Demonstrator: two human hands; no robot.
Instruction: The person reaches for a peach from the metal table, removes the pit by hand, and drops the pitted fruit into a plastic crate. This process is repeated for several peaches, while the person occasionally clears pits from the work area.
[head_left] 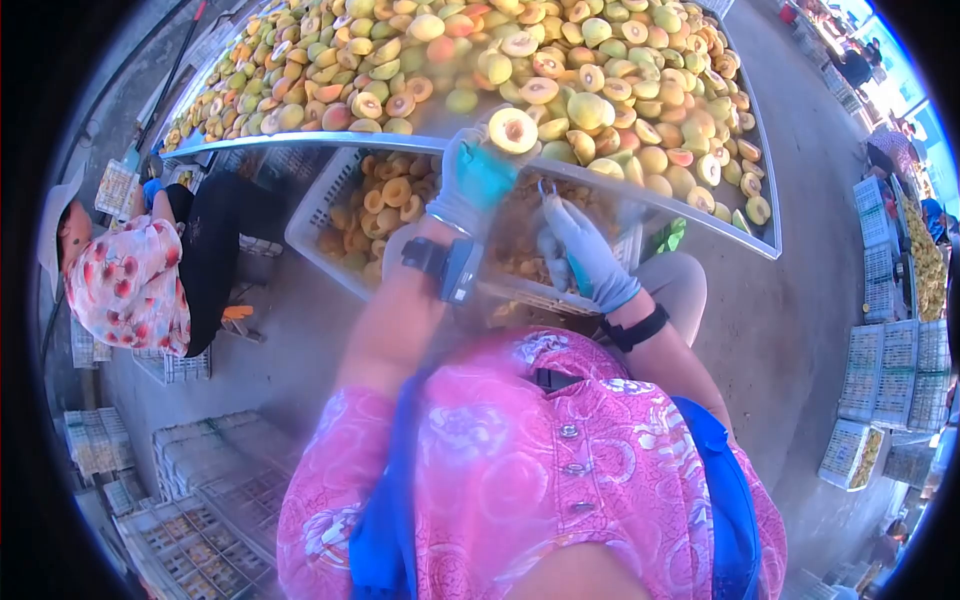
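One halved fruit (513,131) is pinched by the fingers of the left hand (478,172) at the table rim (300,139); those of the right hand (582,242), over a crate (535,294), clasp a metal tool (545,187). Coring seems in hand; the next move calls for bringing tool to fruit.

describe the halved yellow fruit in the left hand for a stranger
Find the metal-rimmed table of heaped yellow fruit. At its near edge is the left hand, gloved grey and teal. The round halved fruit there, cut face brown at the centre, is held; its neighbours lie heaped.
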